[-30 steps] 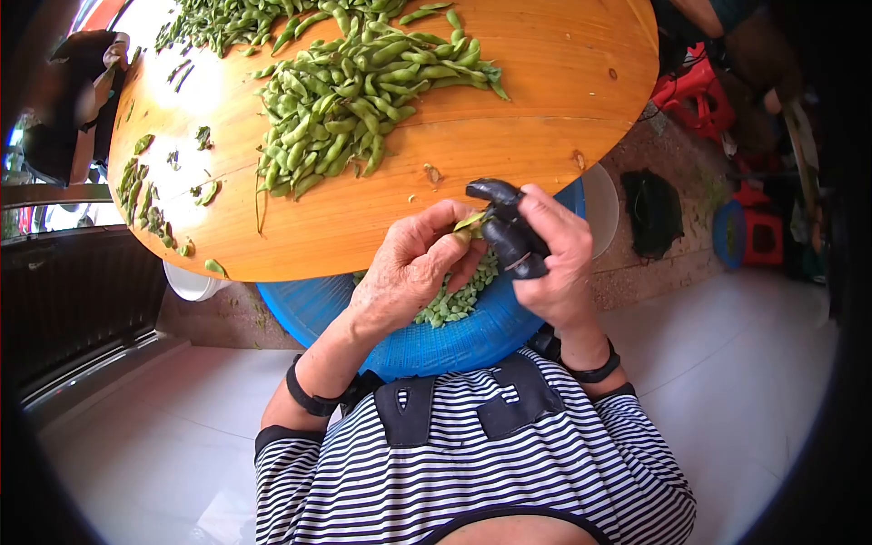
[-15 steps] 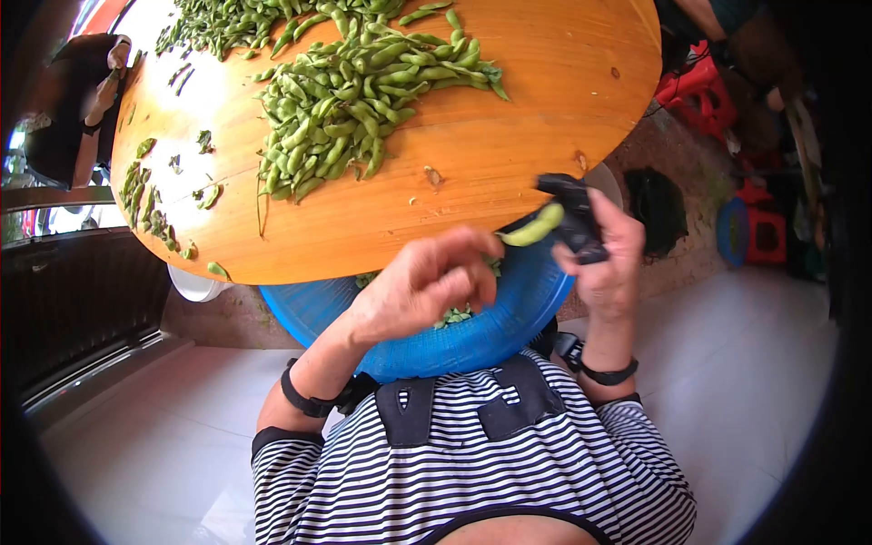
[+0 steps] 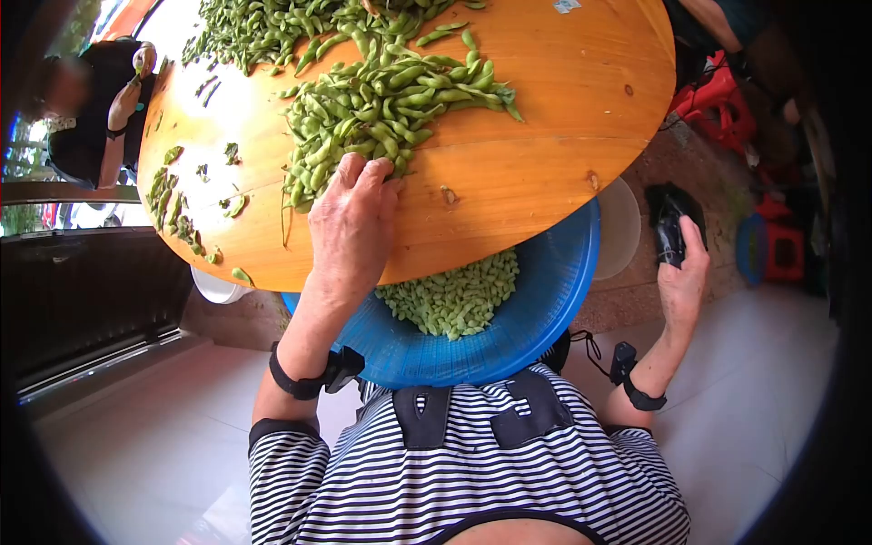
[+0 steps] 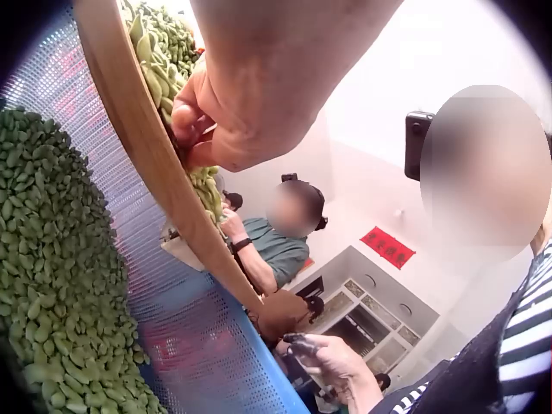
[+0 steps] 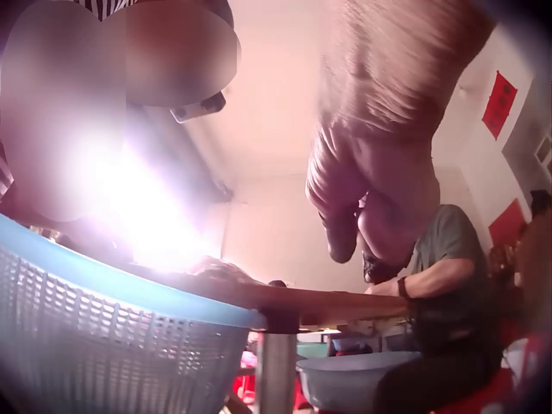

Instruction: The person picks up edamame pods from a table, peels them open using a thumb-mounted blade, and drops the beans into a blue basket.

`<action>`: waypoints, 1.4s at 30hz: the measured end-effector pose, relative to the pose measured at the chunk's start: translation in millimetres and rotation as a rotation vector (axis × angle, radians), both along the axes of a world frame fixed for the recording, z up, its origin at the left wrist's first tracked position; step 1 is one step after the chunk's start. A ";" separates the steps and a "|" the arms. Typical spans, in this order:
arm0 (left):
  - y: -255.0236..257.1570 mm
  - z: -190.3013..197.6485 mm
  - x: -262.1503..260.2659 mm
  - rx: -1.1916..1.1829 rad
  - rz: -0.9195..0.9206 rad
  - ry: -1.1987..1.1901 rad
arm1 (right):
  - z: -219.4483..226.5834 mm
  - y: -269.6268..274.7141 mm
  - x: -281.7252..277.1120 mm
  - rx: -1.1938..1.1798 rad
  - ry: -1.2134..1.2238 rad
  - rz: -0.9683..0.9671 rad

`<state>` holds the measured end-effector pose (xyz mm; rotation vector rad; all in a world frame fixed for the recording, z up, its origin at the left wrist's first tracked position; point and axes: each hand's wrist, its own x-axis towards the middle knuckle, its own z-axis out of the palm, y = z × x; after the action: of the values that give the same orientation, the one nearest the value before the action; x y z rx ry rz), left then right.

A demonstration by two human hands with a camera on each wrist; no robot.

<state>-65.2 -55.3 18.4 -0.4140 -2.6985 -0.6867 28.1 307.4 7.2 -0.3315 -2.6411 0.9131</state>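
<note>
At the near end of a heap of green edamame pods (image 3: 354,100), my left hand (image 3: 350,218) reaches down with bent fingers. In the left wrist view, its thumb and fingertips meet close over the pods, and I cannot tell whether a pod is between them. My right hand (image 3: 686,272) is off to the right, beyond the table edge, with black covers (image 3: 670,241) on its fingers. No pod shows in that hand. A blue basket (image 3: 581,272) sits partly under the table in front of me, with shelled green beans (image 3: 454,295) inside.
The heap lies on a round-edged wooden table (image 3: 545,154). A white bucket (image 3: 619,227) stands under its right edge, with a dark bag (image 3: 695,204) beyond. Red stools (image 3: 718,109) are at the right. Another person (image 4: 280,233) sits across the table.
My left hand has gone from near the right hand, above the basket, forward to the pod heap. The right hand has swung outward to the right; the pod earlier seen at it no longer shows.
</note>
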 end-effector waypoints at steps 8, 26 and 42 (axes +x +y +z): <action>21.8 12.8 28.3 0.618 -0.088 -0.444 | 15.0 -114.2 -23.9 -0.605 -0.191 0.475; 30.4 1.3 36.7 1.360 -0.219 -1.078 | 13.6 -132.5 -29.6 -1.149 -0.382 0.596; 42.5 -0.5 47.9 1.068 -0.118 -0.841 | 2.8 -146.3 -29.0 -0.899 -0.167 0.594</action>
<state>-17.3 -12.8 18.0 0.0332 -2.3937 -2.5660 -0.9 161.1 10.1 0.2215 -2.3118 2.3306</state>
